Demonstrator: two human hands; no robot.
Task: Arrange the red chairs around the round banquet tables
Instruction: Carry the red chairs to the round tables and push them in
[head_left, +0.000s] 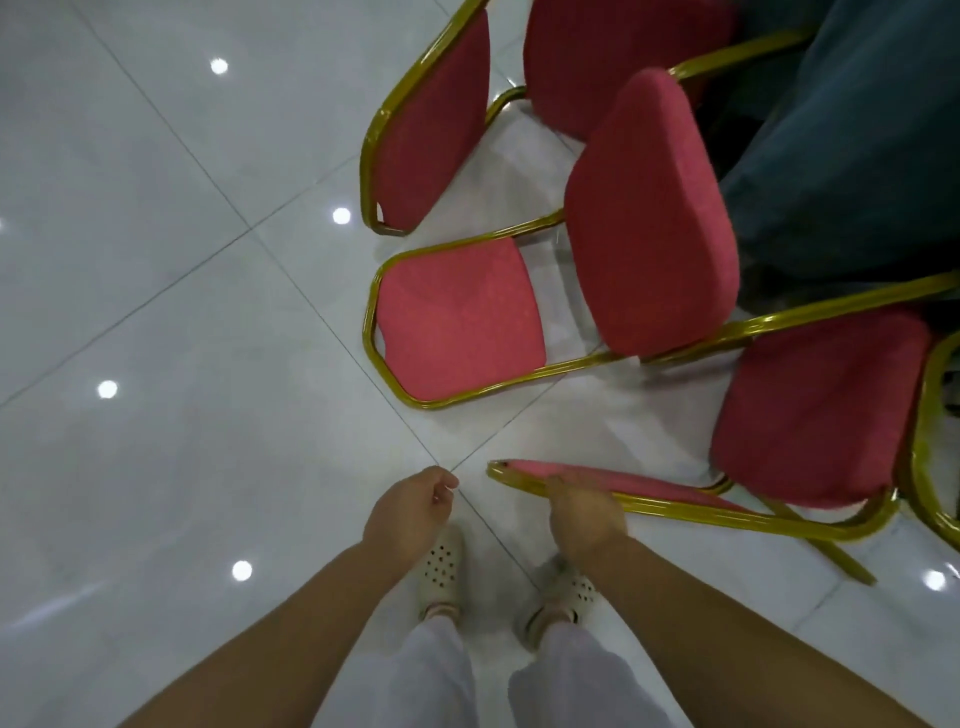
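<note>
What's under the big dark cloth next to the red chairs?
The dark cloth hangs down to the floor, so whatever it covers is hidden. Only the front edges of two chair seats slip under its hem; no tabletop or legs show.

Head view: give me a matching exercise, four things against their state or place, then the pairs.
Things:
1. right hand
2. left hand
3. dark grey-blue tablecloth
4. white perforated clogs

States or places:
A. top right, behind the chairs
B. on the glossy white tiled floor, below the hands
C. grips the gold top rail of the nearest red padded chair back
D. loosely curled, holds nothing

Pairs: 1-C, 2-D, 3-A, 4-B
</note>
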